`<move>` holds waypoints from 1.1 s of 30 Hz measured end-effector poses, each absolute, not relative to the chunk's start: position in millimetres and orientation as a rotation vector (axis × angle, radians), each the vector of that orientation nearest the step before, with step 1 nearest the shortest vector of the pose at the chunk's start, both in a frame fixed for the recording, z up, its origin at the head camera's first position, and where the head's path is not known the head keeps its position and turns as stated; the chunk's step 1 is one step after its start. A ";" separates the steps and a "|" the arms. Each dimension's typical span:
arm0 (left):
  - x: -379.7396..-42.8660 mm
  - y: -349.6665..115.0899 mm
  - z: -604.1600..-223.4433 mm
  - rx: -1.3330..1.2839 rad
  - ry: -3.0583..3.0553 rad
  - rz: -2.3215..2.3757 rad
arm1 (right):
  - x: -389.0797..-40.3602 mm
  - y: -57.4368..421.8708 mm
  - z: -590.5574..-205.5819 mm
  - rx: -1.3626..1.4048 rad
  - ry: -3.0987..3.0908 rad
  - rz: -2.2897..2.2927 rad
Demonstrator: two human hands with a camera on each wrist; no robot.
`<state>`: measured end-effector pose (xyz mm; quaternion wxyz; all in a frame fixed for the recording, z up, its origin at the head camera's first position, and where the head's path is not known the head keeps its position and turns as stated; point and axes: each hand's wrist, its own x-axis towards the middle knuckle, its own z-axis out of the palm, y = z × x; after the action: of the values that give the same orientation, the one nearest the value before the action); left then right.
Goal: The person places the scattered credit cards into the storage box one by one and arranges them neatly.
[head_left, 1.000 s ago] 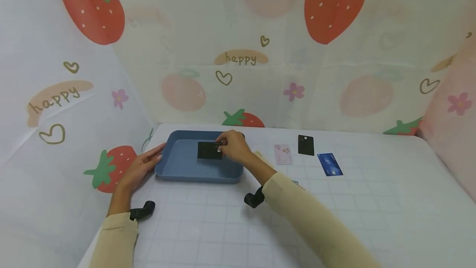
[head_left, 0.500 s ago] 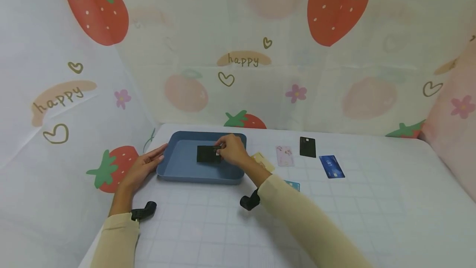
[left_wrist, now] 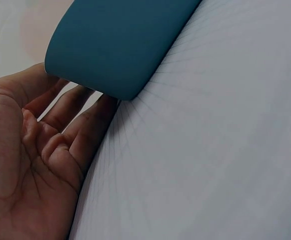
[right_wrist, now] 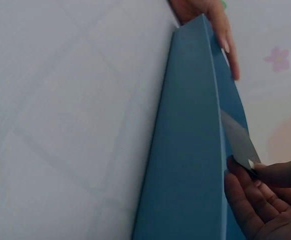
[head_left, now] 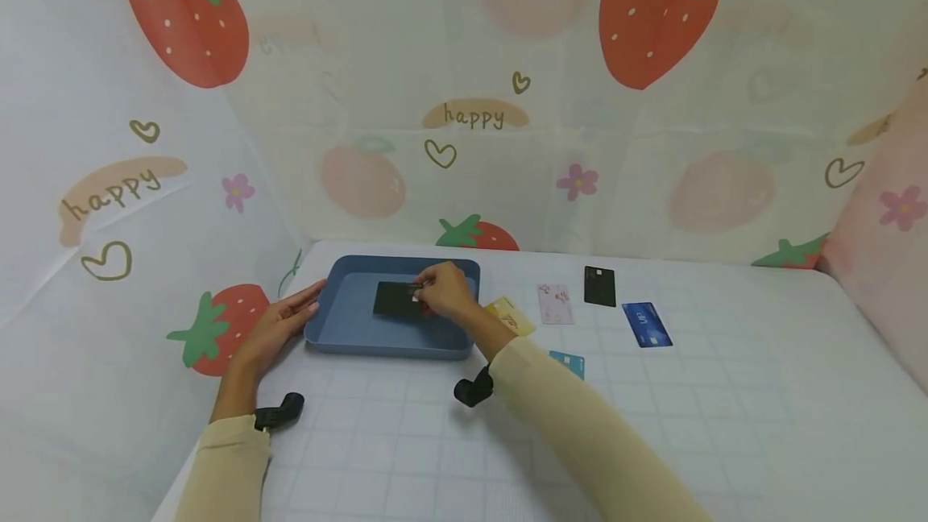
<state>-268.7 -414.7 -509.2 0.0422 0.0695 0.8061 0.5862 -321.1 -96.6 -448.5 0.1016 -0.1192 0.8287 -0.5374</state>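
Observation:
A blue rectangular tray (head_left: 348, 345) lies at the back left of the table. Over its floor is a dark card (head_left: 394, 300), pinched at its right end between the thumb and fingers of my right hand (head_left: 447, 291). In the right wrist view the card (right_wrist: 239, 141) slants behind the tray's near wall (right_wrist: 190, 125). My left hand (head_left: 275, 331) rests against the tray's left side with fingers fairly straight. The left wrist view shows that palm (left_wrist: 40, 165) beside the tray's corner (left_wrist: 115, 50), fingertips hidden behind it.
Right of the tray lie a yellow card (head_left: 511, 316), a pink patterned card (head_left: 555, 304), a black card (head_left: 599, 287), a blue card (head_left: 648, 325) and a light blue card (head_left: 569, 363) partly covered by the right sleeve. A printed curtain (head_left: 471, 176) stands behind the table (head_left: 406, 441).
My right hand has shifted slightly left and down with the dark card. More of the yellow and light blue cards shows past the right arm. The left hand stays at the tray.

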 end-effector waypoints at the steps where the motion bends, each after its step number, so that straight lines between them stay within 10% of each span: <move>1: -268.7 -414.4 -509.4 0.213 2.466 1.795 | -321.0 -97.2 -448.7 -0.346 2.442 -1.593; 33: -269.6 -416.7 -512.2 0.229 2.450 1.821 | -319.0 -128.1 -459.6 -0.015 2.100 -1.881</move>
<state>-269.6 -416.7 -512.2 0.0399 0.0747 0.7997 0.5944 -319.0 -128.1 -459.6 0.1607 -0.0052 0.7352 -0.6585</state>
